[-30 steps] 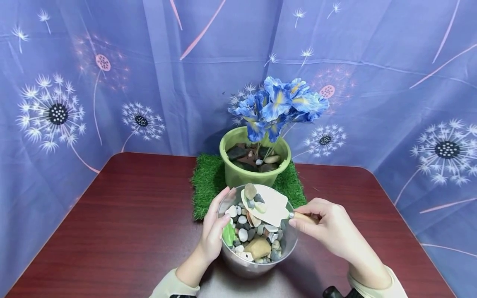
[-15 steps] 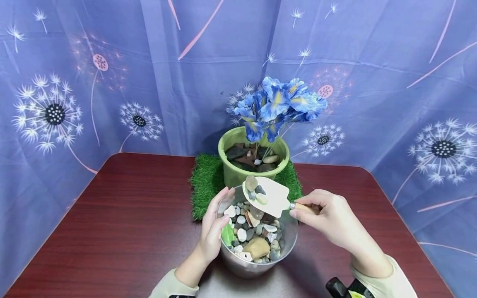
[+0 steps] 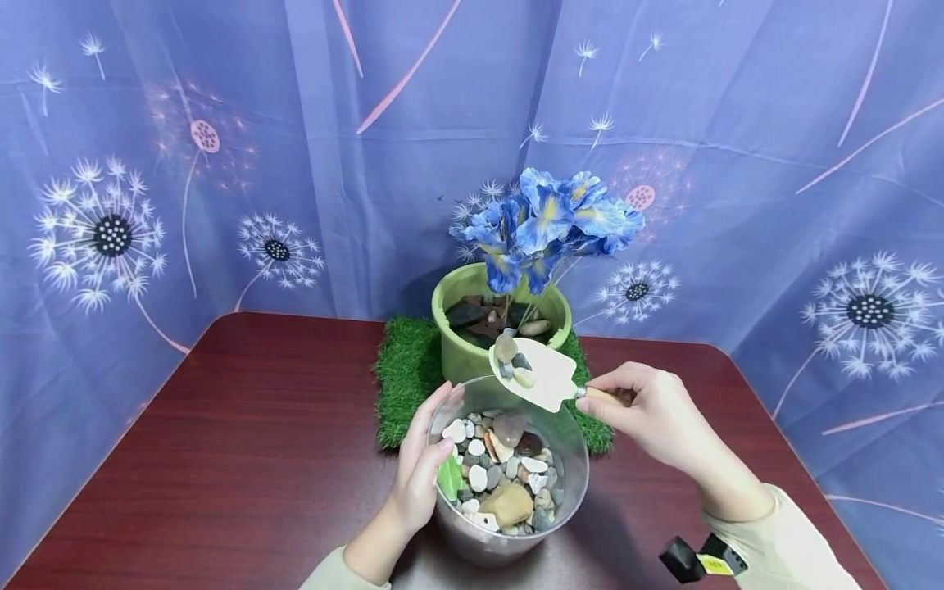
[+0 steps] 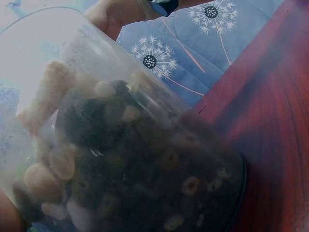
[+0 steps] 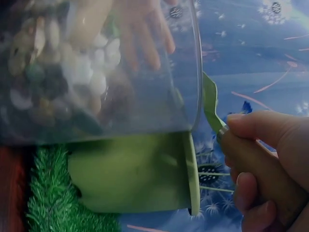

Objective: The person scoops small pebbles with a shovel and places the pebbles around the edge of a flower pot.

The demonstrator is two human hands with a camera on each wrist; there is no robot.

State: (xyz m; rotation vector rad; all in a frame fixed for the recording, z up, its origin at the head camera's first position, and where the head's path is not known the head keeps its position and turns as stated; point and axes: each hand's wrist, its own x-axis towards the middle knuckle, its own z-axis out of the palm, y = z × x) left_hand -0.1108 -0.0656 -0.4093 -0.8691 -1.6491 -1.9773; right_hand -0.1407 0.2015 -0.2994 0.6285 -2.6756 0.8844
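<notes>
A clear plastic bucket point(image 3: 575, 492) of pebbles stands near the table's front. My left hand point(image 3: 420, 463) holds its left side, thumb near the rim and fingers spread along the wall. In my right hand point(image 3: 652, 406) is the wooden handle point(image 5: 256, 166) of a small pale green trowel point(image 3: 549, 377), gripped between thumb and fingers. Several stones point(image 3: 509, 352) lie towards the blade's tip. The blade is above the bucket's far rim, in front of the green flowerpot point(image 3: 460, 348). That pot holds dark stones and blue irises point(image 3: 546, 217).
Artificial turf point(image 3: 406, 385) lies under the flowerpot on the dark red table point(image 3: 258, 459). A large tan stone point(image 3: 509, 504) and a green leaf point(image 3: 448, 477) are inside the bucket. Patterned blue cloth point(image 3: 398, 197) hangs behind.
My right hand has raised the loaded trowel from over the bucket's opening, away from me towards the flowerpot. The left hand stays on the bucket. The head view has tilted slightly.
</notes>
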